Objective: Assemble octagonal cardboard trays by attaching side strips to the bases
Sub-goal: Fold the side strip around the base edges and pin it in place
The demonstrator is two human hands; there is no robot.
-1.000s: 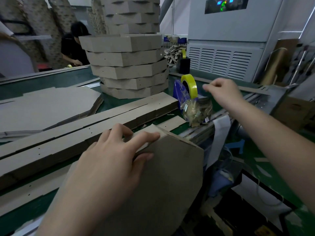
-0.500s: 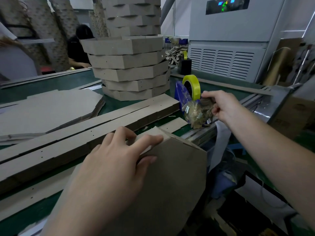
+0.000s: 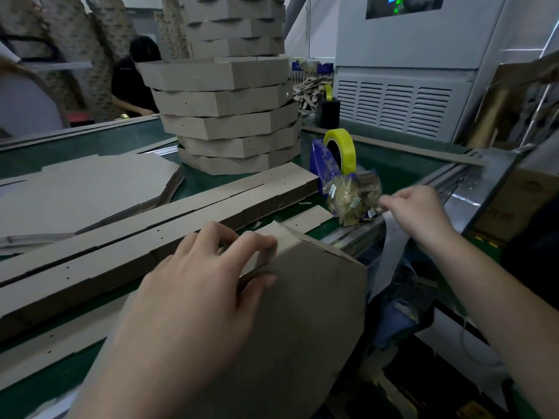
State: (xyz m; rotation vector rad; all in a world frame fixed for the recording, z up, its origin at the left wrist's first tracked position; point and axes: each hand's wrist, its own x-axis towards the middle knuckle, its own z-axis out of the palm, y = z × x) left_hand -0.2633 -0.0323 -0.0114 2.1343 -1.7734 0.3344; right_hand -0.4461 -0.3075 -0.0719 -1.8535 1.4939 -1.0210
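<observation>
Green bench point(image 3: 75, 146), cardboard everywhere. My left grip point(image 3: 193, 297) clamps the side strip point(image 3: 282, 237) against the base point(image 3: 302, 343) at the bench's near edge. It's light, stiff card that probably creases easily, so I'd hold right at the fold. Right grip point(image 3: 420, 213) is pinched at the tape dispenser point(image 3: 338, 164), can't tell if it's got tape

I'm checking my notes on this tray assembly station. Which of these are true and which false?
1. The left hand grips the edge of the cardboard tray. True.
2. The tape roll is red. False: it is yellow.
3. The right hand pinches at the front of the tape dispenser. True.
4. The stack of finished trays stands to the right of the tape dispenser. False: it stands to its left.
</observation>
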